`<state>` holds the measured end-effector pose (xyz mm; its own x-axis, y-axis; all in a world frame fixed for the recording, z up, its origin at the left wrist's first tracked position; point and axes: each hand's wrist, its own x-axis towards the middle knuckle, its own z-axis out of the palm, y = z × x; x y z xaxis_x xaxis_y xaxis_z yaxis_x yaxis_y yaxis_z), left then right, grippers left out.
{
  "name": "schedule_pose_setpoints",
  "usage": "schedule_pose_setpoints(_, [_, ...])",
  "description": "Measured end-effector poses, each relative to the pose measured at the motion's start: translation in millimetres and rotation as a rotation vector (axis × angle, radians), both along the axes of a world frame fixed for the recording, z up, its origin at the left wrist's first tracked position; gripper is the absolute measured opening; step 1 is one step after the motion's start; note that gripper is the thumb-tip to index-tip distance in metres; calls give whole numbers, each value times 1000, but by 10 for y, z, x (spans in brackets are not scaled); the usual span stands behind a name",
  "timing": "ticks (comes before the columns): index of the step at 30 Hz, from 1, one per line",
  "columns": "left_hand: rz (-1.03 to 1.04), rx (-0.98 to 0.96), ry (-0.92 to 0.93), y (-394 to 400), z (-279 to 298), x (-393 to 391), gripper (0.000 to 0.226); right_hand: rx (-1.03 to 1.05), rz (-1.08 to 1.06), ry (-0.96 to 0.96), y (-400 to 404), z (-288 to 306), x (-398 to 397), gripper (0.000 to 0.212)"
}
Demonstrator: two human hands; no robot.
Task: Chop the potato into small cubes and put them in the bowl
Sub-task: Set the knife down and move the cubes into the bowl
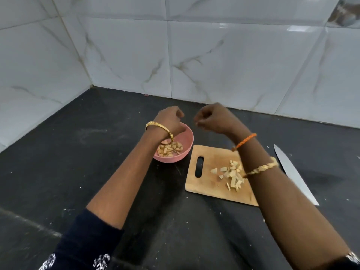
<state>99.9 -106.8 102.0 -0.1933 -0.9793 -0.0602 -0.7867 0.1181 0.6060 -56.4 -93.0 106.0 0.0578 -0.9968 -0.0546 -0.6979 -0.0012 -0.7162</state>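
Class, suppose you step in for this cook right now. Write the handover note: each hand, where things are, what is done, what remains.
Left hand: raised above the pink bowl, fingers curled, nothing visibly held.
Right hand: raised beside it, loosely closed; contents unclear.
Knife: lying on the counter right of the chopping board.
Done: potato chopped; some cubes in the bowl.
Left: move the cubes on the board into the bowl.

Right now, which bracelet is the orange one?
The beaded band on the right wrist, nearest the right hand. The other bangle on that arm and the left-wrist bangle are gold.
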Motion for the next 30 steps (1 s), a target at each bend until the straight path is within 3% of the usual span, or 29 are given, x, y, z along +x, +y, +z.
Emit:
schedule_pose_setpoints(2, [-146, 58, 105, 235, -24, -157, 43, 118, -22, 24, 287, 22, -302, 11])
schedule_pose_setpoints(6, [-371, 146, -193, 494, -325, -549, 70, 450, -161, 264, 929, -255, -756, 36])
schedule_pose_setpoints(9, [-394, 169, -345, 519, -550, -691, 77, 607, -240, 221, 1361, -537, -790, 55])
schedule_pose_setpoints(13, [-346, 211, -430, 577, -784, -743, 77, 487, -364, 167, 1634, -819, -787, 59])
schedule_pose_setpoints(20, [-211, 219, -223, 699, -923, -819, 69, 340, -429, 211, 1501, -949, -587, 26])
schedule_pose_setpoints(25, [-189, 197, -220, 877, -985, -922, 84, 359, -439, 240, 1354, -899, -538, 25])
schedule_pose_setpoints(30, [-112, 148, -98, 910, -1055, -949, 78, 223, -446, 108, 1267, -916, -450, 27])
